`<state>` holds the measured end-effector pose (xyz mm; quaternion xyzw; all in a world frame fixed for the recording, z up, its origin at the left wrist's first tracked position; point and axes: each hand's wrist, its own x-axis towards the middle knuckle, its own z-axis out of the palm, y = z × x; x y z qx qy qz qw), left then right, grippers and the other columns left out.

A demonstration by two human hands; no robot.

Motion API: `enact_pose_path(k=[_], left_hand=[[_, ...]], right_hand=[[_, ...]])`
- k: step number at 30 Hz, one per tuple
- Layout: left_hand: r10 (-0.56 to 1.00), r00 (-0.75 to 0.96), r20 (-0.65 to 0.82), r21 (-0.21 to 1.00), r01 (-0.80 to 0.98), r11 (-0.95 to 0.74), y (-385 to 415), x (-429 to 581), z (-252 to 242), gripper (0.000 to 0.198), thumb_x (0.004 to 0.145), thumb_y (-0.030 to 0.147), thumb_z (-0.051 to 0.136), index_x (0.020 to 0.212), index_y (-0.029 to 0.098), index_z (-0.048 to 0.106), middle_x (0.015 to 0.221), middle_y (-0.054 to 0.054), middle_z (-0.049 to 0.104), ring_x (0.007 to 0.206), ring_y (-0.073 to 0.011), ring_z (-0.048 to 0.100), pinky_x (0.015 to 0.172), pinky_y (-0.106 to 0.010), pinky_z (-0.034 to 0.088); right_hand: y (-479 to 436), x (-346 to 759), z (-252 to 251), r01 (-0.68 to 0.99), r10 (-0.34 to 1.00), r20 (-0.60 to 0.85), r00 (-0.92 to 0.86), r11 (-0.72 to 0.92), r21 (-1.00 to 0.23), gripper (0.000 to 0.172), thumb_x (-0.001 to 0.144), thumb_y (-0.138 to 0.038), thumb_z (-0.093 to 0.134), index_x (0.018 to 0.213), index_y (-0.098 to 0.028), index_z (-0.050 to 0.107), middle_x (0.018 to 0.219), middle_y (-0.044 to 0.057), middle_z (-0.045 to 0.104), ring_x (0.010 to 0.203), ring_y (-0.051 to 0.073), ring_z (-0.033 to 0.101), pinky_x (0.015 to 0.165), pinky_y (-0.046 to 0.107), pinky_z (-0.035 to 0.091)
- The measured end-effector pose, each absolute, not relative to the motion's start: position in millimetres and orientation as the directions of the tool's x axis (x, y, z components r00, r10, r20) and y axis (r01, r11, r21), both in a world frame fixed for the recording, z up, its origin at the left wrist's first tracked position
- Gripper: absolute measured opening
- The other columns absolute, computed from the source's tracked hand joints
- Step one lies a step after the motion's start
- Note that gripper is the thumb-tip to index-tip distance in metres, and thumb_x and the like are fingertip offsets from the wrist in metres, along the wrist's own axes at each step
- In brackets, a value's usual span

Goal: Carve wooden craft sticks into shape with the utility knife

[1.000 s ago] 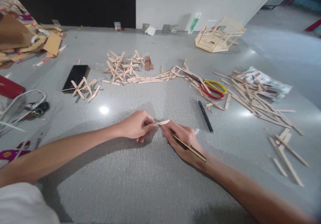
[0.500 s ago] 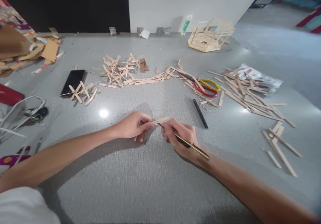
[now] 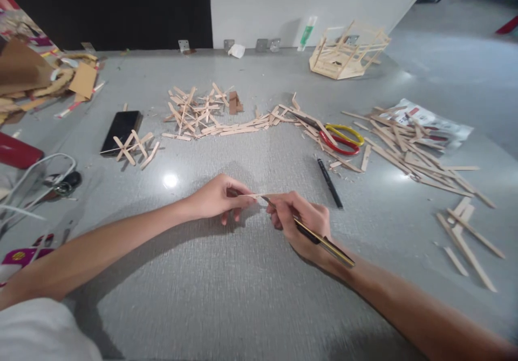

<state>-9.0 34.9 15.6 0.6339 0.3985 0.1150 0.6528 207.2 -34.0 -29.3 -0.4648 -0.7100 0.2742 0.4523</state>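
My left hand (image 3: 219,197) pinches one end of a thin wooden craft stick (image 3: 263,195) just above the grey table (image 3: 226,291). My right hand (image 3: 301,219) grips a slim black and gold knife or pen (image 3: 324,240) like a pencil, its tip resting on the stick between the two hands. The stick now lies edge-on to me and looks very thin. Both hands are closed, close together at the table's middle.
Heaps of wooden sticks lie behind (image 3: 210,114) and to the right (image 3: 416,150), with red and yellow scissors (image 3: 342,138) and a black pen (image 3: 329,183). A phone (image 3: 121,125) lies at the left, a stick-built frame (image 3: 348,53) at the back, cardboard scraps (image 3: 44,80) far left.
The stick has turned from flat to edge-on between my fingers. Both hands have shifted slightly to the right, and the view has moved a little.
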Motion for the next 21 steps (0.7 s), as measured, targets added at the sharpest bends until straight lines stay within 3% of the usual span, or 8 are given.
enact_pose_path(k=[7,11,15,21], left_hand=[[0.634,0.653,-0.415,0.908,0.341,0.243,37.9,-11.8,15.9,0.039,0.100,0.044,0.056,0.104,0.010,0.075,0.053,0.005,0.045,0.042,-0.0073,0.045,0.040,-0.018,0.042],[0.598,0.667,-0.443,0.895,0.360,0.262,40.4,-11.6,18.5,0.031,0.099,0.039,0.060,0.096,0.011,0.072,0.056,0.002,0.054,0.044,-0.0078,0.050,0.041,-0.018,0.042],[0.578,0.692,-0.434,0.900,0.305,0.310,41.5,-12.3,16.4,0.025,0.092,0.036,0.069,0.089,0.011,0.066,0.072,-0.003,0.066,0.053,-0.0107,0.062,0.039,-0.017,0.042],[0.611,0.696,-0.378,0.921,0.348,0.175,35.2,-10.0,11.4,0.028,0.094,0.035,0.064,0.089,0.008,0.069,0.078,-0.010,0.073,0.058,-0.0132,0.070,0.041,-0.014,0.047]], right_hand=[[-33.1,206.8,-29.7,0.399,0.909,0.381,-0.166,0.416,-0.817,0.026,0.107,-0.033,0.049,0.088,-0.020,0.062,0.071,0.000,0.066,0.051,0.012,0.058,0.051,0.024,0.050],[-33.8,209.6,-34.4,0.373,0.909,0.376,-0.181,0.417,-0.829,0.023,0.106,-0.031,0.051,0.089,-0.021,0.062,0.073,0.000,0.068,0.053,0.012,0.061,0.050,0.023,0.050],[-36.5,208.6,-34.9,0.387,0.900,0.414,-0.137,0.433,-0.814,0.022,0.105,-0.031,0.053,0.088,-0.021,0.063,0.068,-0.002,0.066,0.047,0.010,0.058,0.047,0.022,0.047],[-35.2,207.1,-31.3,0.424,0.911,0.371,-0.180,0.413,-0.806,0.030,0.107,-0.037,0.050,0.085,-0.020,0.062,0.065,-0.001,0.065,0.047,0.011,0.058,0.049,0.023,0.048]])
